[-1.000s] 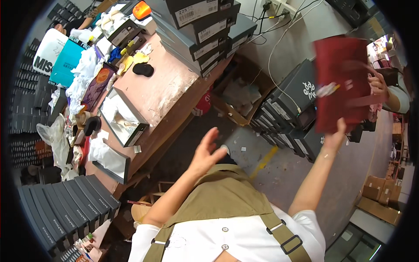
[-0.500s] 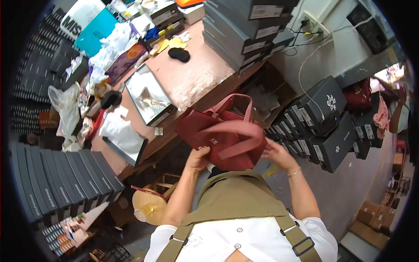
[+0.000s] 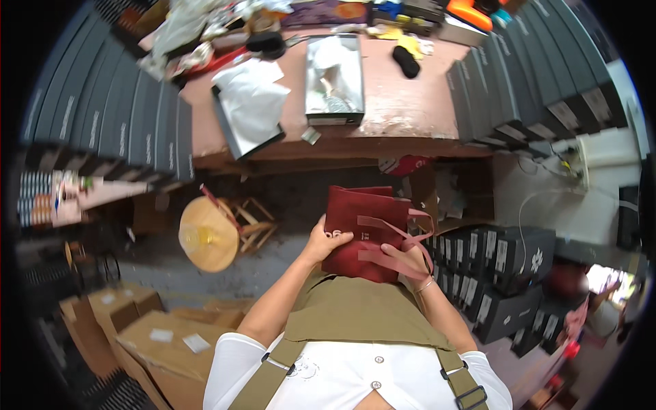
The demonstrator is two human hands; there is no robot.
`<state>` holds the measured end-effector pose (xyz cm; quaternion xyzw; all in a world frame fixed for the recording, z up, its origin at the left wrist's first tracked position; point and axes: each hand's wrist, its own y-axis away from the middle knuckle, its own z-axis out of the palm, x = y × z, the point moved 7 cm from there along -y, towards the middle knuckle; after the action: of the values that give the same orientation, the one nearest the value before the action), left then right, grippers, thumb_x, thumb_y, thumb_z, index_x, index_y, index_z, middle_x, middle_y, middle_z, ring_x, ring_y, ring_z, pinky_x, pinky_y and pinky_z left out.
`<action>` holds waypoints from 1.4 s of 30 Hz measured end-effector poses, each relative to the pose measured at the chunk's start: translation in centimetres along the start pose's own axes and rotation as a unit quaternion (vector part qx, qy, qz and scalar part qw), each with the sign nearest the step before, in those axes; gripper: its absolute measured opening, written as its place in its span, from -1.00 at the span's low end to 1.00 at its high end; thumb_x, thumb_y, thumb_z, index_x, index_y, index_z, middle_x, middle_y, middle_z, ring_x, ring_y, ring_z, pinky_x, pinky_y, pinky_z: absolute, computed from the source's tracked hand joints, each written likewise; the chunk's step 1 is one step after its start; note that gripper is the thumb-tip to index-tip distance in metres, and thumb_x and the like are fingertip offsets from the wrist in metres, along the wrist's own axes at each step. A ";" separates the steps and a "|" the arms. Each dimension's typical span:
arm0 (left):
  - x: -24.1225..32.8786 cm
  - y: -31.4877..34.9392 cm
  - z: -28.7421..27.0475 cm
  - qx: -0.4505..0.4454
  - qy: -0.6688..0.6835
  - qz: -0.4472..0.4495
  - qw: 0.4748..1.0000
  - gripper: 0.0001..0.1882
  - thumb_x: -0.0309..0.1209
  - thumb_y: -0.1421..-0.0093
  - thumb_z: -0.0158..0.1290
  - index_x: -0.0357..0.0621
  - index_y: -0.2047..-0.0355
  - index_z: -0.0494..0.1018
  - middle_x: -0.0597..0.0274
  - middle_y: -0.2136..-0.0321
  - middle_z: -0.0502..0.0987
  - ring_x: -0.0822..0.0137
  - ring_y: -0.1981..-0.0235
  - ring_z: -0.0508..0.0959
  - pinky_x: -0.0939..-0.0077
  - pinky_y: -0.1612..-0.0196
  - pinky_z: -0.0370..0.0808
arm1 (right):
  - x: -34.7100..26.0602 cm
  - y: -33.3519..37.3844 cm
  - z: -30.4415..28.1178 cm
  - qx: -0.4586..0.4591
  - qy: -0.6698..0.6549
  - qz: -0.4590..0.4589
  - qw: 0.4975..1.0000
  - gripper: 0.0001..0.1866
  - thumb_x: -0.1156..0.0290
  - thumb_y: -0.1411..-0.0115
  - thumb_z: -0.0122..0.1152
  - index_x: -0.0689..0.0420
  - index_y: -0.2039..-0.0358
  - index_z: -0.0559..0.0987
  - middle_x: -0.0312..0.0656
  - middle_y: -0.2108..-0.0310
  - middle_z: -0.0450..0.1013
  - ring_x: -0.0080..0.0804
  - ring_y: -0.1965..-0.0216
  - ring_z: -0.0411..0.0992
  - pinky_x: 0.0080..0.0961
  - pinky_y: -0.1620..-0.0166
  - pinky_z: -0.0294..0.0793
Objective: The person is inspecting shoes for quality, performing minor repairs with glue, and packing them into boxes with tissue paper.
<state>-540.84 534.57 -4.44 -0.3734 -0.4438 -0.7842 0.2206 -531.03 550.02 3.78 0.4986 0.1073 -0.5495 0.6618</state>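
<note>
A dark red tote bag (image 3: pixel 359 204) hangs in front of my olive apron, its sides pressed fairly flat. My left hand (image 3: pixel 328 242) grips its left side, thumb lying over the front panel. On the lower right of the bag is my right hand (image 3: pixel 408 260), closed on that edge among the strap handles (image 3: pixel 380 258), with its thumb on the front. The handles droop toward the right. Fingers behind the bag are hidden.
The pinkish table (image 3: pixel 417 109) ahead bears an open shoe box (image 3: pixel 335 119) and white paper (image 3: pixel 254 96). Grey boxes (image 3: pixel 109 126) line the left; more boxes (image 3: pixel 540 82) stand right. A round wooden stool (image 3: pixel 195 253) and cartons (image 3: pixel 167 342) are at left.
My view has turned right, so the table now lies straight ahead. The bag has gone from puffed out to flattened, and my right hand has moved from its side onto its front.
</note>
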 end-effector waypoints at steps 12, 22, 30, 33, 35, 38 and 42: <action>-14.1 9.4 5.9 0.033 0.141 -0.050 0.988 -0.51 -0.28 -0.08 0.18 -0.27 0.04 0.35 0.19 0.14 0.47 0.39 0.15 0.46 0.46 0.05 0.40 | 0.2 0.8 -7.5 -0.102 0.228 0.017 0.968 -0.48 0.59 -0.05 0.18 0.22 -0.06 0.32 -0.24 0.09 0.38 -0.49 0.11 0.35 -0.51 0.07 0.39; -11.7 15.3 2.3 0.246 -0.102 0.058 0.962 -0.62 -0.26 0.00 0.21 -0.18 0.21 0.47 0.16 0.49 0.55 0.37 0.48 0.53 0.43 0.34 0.46 | 4.4 0.5 -8.1 -0.237 0.391 0.150 0.877 -0.59 0.52 -0.10 0.16 0.26 0.01 0.38 -0.23 0.16 0.42 -0.51 0.20 0.39 -0.61 0.20 0.43; -12.9 21.0 -7.3 0.237 0.313 0.156 0.906 -0.33 -0.01 -0.15 0.04 -0.13 -0.13 0.13 0.10 0.15 0.41 0.36 0.26 0.47 0.54 0.17 0.43 | 5.9 -3.2 4.1 -0.192 0.227 0.174 0.939 -0.55 0.49 -0.14 0.08 0.26 -0.04 0.28 -0.12 0.04 0.35 -0.27 0.01 0.36 -0.30 -0.05 0.39; -11.9 25.4 -13.4 0.262 0.268 0.180 0.910 -0.18 0.15 -0.10 0.00 -0.14 -0.18 0.06 0.07 0.05 0.35 0.28 0.06 0.40 0.41 0.04 0.38 | 6.3 -5.3 8.7 -0.244 0.184 0.137 0.942 -0.55 0.50 -0.15 0.08 0.20 -0.06 0.26 -0.11 0.01 0.34 -0.23 -0.01 0.35 -0.24 -0.10 0.37; -8.2 27.5 -15.4 0.202 0.225 0.232 0.924 -0.02 0.22 -0.01 0.05 -0.16 -0.23 -0.03 0.09 -0.02 0.28 0.28 -0.03 0.32 0.36 -0.04 0.31 | 7.9 -5.0 13.8 -0.249 0.176 0.085 0.949 -0.53 0.50 -0.16 0.07 0.14 -0.09 0.23 -0.12 -0.02 0.31 -0.24 -0.03 0.34 -0.24 -0.11 0.35; -3.9 28.8 -16.6 0.159 0.261 0.282 0.909 0.09 0.19 0.07 0.14 -0.10 -0.27 -0.15 0.19 -0.14 0.17 0.27 -0.16 0.18 0.25 -0.17 0.16 | 13.0 -2.2 25.2 -0.294 0.150 0.102 0.939 -0.43 0.43 -0.17 0.07 0.06 -0.19 0.15 -0.17 -0.12 0.22 -0.25 -0.14 0.21 -0.22 -0.18 0.25; 0.0 30.1 -20.6 0.275 0.559 0.354 0.698 -0.43 -0.28 -0.13 0.12 -0.09 -0.11 0.18 0.23 0.00 0.34 0.28 -0.01 0.37 0.25 -0.09 0.31 | 19.4 -2.3 32.5 -0.386 0.212 0.063 0.895 -0.72 0.40 -0.20 0.05 0.16 0.08 0.39 -0.24 0.21 0.43 -0.48 0.22 0.41 -0.49 0.11 0.41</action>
<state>-528.48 501.51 4.84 0.0810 -0.2700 -0.5553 0.7824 -538.92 512.93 4.73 0.3144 0.4172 -0.3030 0.7970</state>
